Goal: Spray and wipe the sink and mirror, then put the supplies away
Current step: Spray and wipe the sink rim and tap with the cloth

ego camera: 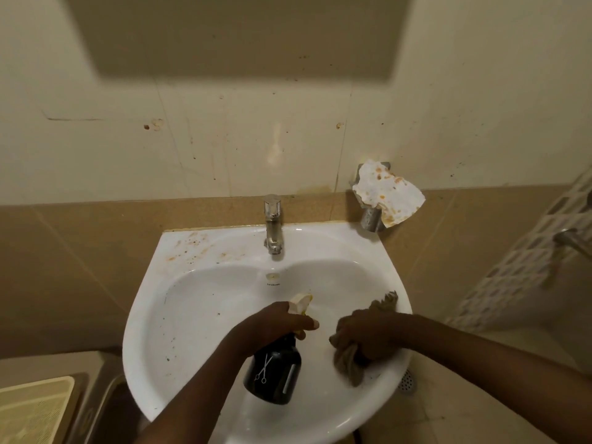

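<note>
Spraying stage, sink first: the left hand (275, 325) wraps the neck of a dark spray bottle (273, 373) held over the basin, nozzle aimed inward, while the right hand (371, 334) clutches a bunched brown cloth (347, 363) on the sink (153, 315) rim. The next move probably calls for a trigger squeeze, then wiping toward the stained ledge beside the tap (273, 225). The trigger finger is hidden. The mirror (237, 36) is cut off above, its glass indistinct.

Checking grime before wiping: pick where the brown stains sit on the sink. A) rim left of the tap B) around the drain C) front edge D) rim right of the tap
A: the brown stains speckle the sink rim left of the tap; the rim to its right looks clean.
</note>
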